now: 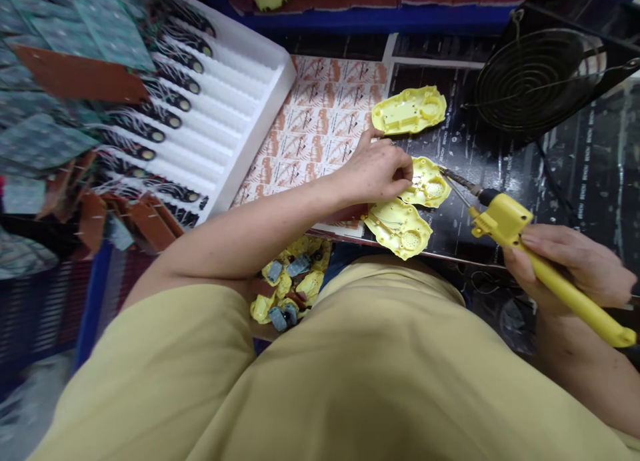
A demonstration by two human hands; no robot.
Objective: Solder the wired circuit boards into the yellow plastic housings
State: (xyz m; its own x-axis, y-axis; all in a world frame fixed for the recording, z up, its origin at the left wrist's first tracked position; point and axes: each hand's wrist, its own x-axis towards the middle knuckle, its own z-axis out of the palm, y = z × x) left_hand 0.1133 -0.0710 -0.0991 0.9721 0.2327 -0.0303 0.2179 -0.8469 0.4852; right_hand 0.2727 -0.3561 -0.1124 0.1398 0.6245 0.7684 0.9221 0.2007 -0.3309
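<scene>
My right hand [565, 261] is wrapped around the handle of a yellow soldering gun [505, 221]. Its dark tip and a thin metal feed tube reach the right edge of the middle yellow plastic shell [431, 184]. My left hand [377, 171] is closed, its curled fingers at that shell's left edge; part of the shell is hidden beneath them. Closer to my body, a second yellow shell [400, 231] with thin wires in it overhangs the table edge. A third yellow shell [409, 111] lies farther back, near my left fingertips.
A black fan [533, 81] stands at the back right. On the left, a white foam tray [245, 114] holds wired round parts, beside piled green and brown circuit boards [80, 74]. Printed sheets [310, 124] cover part of the black tabletop [465, 241]. More yellow shells [285, 281] sit below the edge.
</scene>
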